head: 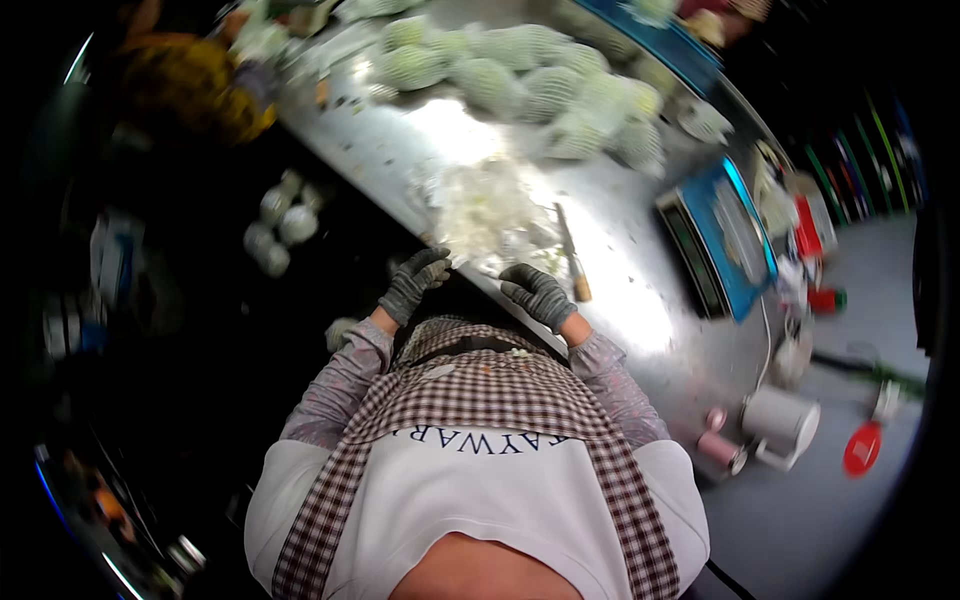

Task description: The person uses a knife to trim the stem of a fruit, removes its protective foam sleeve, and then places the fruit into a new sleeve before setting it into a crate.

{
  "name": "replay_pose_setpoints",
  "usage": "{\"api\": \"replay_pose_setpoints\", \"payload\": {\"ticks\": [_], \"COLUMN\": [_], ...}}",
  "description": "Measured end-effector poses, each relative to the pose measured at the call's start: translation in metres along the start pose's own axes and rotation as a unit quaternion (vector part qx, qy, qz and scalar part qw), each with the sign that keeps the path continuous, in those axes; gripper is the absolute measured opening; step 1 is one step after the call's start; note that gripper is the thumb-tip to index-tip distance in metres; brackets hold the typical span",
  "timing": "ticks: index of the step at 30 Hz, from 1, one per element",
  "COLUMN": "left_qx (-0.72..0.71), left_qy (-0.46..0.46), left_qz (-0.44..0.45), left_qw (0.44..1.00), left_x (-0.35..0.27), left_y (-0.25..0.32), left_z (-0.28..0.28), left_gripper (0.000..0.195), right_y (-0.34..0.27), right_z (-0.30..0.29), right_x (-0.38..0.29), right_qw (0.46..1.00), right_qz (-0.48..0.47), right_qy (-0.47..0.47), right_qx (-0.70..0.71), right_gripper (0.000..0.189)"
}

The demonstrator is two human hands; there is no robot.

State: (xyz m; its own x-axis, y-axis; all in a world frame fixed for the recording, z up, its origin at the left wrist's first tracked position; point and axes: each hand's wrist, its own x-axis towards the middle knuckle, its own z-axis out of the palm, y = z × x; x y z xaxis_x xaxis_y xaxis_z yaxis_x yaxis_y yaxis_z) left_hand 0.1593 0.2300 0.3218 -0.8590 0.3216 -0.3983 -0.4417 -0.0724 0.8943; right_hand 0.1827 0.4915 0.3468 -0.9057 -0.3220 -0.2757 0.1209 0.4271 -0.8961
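My left hand (415, 281), in a grey knit glove, is at the near edge of the metal table, its fingers bent beside a pale, crumpled heap (484, 206). The heap looks like thin peelings or wrap; blur hides which. On the heap's near right side is my right hand (538, 296), gloved alike, with its fingers pointing inward. Whether either hand grips something is not clear. A knife (574, 259) with a wooden handle lies right of the heap, its handle towards me.
Several pale green fruits in foam net sleeves (487, 86) cover the table's (630, 255) far side. A blue weighing scale (724, 240) stands right, with a white jug (780, 424) and pink thread spool (721, 452) nearer. Another person's yellow-patterned sleeve (187, 86) is upper left. Wrapped round items (281, 221) sit below the left edge.
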Motion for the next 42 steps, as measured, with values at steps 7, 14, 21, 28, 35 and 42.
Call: {"api": "replay_pose_setpoints", "payload": {"ticks": [7,14,21,28,35,42], "left_qx": [-0.107,-0.212,-0.167,-0.071,-0.023,-0.086], "left_qy": [0.223,0.346,0.5,0.539,0.628,0.659], "left_qz": [-0.01,-0.063,-0.056,-0.089,-0.138,-0.143], "left_qw": [0.969,0.912,0.848,0.835,0.766,0.733], "left_x": [-0.071,-0.09,-0.075,0.031,0.155,0.171], "left_y": [-0.059,-0.138,-0.147,-0.146,-0.18,-0.206], "left_z": [-0.075,-0.144,-0.232,-0.338,-0.442,-0.481], "left_gripper": [0.038,0.023,0.033,0.063,0.107,0.11], "right_y": [-0.032,-0.045,-0.029,-0.039,-0.065,-0.071], "right_z": [0.062,0.098,0.121,0.133,0.124,0.13], "right_x": [0.058,0.106,0.124,0.109,0.096,0.076], "right_qw": [0.979,0.957,0.967,0.971,0.961,0.963], "right_qz": [-0.017,-0.079,-0.022,0.062,0.105,0.144], "right_qy": [-0.203,-0.219,-0.187,-0.164,-0.099,-0.062], "right_qx": [0.011,-0.173,-0.172,-0.16,-0.236,-0.22], "right_gripper": [0.024,0.029,0.032,0.031,0.033,0.031]}}
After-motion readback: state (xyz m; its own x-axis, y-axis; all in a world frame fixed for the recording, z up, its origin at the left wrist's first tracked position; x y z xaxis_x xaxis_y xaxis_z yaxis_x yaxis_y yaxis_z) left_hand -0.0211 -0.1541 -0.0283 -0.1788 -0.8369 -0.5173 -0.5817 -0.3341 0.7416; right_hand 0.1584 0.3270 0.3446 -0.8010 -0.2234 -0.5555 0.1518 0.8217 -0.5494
